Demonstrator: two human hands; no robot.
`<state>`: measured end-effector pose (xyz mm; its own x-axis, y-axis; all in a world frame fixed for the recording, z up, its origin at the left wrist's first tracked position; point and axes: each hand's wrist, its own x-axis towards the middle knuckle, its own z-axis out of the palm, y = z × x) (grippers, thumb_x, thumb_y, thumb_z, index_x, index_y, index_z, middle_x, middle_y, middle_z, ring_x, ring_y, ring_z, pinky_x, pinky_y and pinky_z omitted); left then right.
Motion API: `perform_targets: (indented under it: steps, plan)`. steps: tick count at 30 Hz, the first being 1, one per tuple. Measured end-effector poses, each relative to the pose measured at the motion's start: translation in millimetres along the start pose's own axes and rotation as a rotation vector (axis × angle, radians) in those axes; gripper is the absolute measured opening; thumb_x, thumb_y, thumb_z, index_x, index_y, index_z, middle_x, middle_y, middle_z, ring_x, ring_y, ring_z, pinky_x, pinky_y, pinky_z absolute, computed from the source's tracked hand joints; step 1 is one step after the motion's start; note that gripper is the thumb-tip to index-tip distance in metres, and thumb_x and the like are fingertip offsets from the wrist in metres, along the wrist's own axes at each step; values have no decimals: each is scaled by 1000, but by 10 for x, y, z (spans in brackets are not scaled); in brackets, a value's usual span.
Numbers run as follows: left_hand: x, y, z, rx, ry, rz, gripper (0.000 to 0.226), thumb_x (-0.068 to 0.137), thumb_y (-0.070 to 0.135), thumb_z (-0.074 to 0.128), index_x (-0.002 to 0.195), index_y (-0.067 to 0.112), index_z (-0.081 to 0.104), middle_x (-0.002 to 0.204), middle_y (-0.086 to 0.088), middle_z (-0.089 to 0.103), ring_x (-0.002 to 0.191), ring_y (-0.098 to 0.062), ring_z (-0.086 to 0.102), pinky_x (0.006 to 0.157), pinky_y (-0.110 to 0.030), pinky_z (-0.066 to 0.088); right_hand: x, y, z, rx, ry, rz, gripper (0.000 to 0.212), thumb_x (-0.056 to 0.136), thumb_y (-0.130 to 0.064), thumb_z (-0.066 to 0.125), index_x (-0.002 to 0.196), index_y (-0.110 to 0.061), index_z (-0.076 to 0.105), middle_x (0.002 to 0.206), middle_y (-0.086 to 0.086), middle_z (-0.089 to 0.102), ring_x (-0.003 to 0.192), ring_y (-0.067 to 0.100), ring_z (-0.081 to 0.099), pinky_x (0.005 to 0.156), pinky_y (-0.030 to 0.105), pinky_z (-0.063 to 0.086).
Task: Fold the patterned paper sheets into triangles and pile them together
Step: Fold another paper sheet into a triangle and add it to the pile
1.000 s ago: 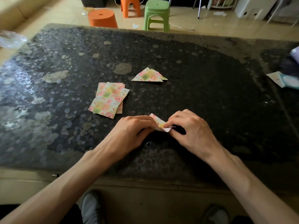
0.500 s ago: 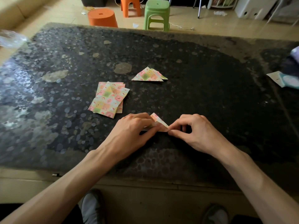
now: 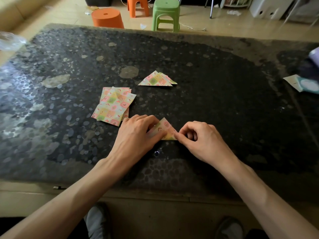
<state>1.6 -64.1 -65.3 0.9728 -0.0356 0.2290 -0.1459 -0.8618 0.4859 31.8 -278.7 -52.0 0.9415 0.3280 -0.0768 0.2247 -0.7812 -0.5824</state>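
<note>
Head view, left hand flat on folded paper, right hand pinching its corner.

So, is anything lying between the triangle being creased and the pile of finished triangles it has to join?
Nothing visible. Only bare table lies between the creased triangle, pressed by the left hand and pinched by the right hand, and the finished pile. The unfolded sheets sit left of that path.
</note>
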Motion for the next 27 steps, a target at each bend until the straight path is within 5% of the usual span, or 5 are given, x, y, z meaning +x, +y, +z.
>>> perform_targets:
  steps: [10,27]
  plan:
    - [17,-15,-18,-32,-39,-94,40,91,61,59,76,26,69,70,12,60,70,-5,56,62,-28,38,-1,-56,78,-87,36,14,27,94,-58,61,85,-33,61,82,-14,53,78,2,52,61,21,37]
    - [12,-5,-32,105,-47,-160,36,91,57,64,72,27,70,78,11,56,84,-13,49,76,-29,28,30,-37,67,-39,0,70,24,90,-55,70,84,-32,65,82,-11,55,81,5,55,65,26,42]
